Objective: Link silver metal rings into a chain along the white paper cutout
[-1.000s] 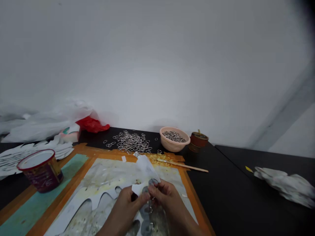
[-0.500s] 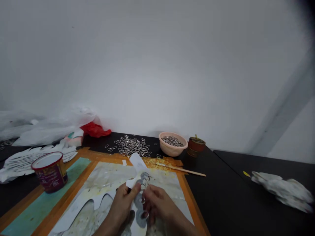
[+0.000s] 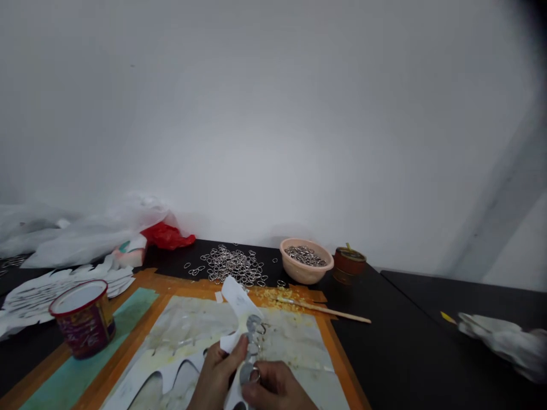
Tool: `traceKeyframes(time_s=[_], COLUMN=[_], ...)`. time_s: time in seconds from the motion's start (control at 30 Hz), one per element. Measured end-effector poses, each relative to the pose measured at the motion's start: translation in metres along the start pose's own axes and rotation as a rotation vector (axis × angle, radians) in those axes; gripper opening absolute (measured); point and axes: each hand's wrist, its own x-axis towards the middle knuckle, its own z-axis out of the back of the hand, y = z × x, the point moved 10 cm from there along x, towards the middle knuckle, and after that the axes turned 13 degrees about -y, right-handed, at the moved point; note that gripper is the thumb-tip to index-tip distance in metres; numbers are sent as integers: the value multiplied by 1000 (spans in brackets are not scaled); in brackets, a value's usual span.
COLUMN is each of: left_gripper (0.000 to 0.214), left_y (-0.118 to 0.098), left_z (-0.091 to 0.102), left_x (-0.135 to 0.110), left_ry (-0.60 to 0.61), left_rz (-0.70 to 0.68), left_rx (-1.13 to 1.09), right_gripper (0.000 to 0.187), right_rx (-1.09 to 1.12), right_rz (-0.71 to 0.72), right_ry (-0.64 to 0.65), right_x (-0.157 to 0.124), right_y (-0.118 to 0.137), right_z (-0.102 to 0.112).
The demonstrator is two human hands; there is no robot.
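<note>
At the bottom edge, my left hand (image 3: 219, 373) pinches a white paper strip (image 3: 236, 302) that carries a row of metal rings (image 3: 254, 330). My right hand (image 3: 276, 387) is closed beside it, its fingertips on a ring at the strip's lower end. Both hands hover over a stained white sheet (image 3: 188, 327) on an orange-edged board (image 3: 337, 353). A pile of loose metal rings (image 3: 231, 265) lies beyond the board, and a pink bowl (image 3: 305, 267) holds more rings.
A red tub (image 3: 83, 316) stands on the board's left. White paper cut-outs (image 3: 38, 290), plastic bags (image 3: 94, 233) and a red bag (image 3: 168, 236) lie at the back left. A small brown tin (image 3: 349, 263), a wooden stick (image 3: 329, 310) and crumpled cloth (image 3: 504, 341) sit right.
The camera tilted up, so hands sit lower in view. My right hand slid down the strip toward its lower end; my left hand kept its pinch on the paper.
</note>
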Motion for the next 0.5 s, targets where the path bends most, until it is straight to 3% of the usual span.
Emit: traceKeyframes(time_s=[0.1, 0.23, 0.33, 0.5], left_gripper=[52, 50, 49, 54], left_y=[-5, -6, 2, 16], left_z=[-1, -13, -20, -27], left_x=[-2, -6, -8, -11], left_ry=[21, 160, 279, 401], left_rz=[20, 6, -30, -95], left_rx=[1, -13, 17, 152], right_gripper=[63, 70, 71, 71], right_rx=[-7, 103, 104, 2], right_rz=[-12, -56, 17, 94], right_ry=[-24, -251, -386, -400], right_x=[-1, 3, 4, 7], right_y=[6, 14, 26, 32], right_z=[-2, 18, 37, 44])
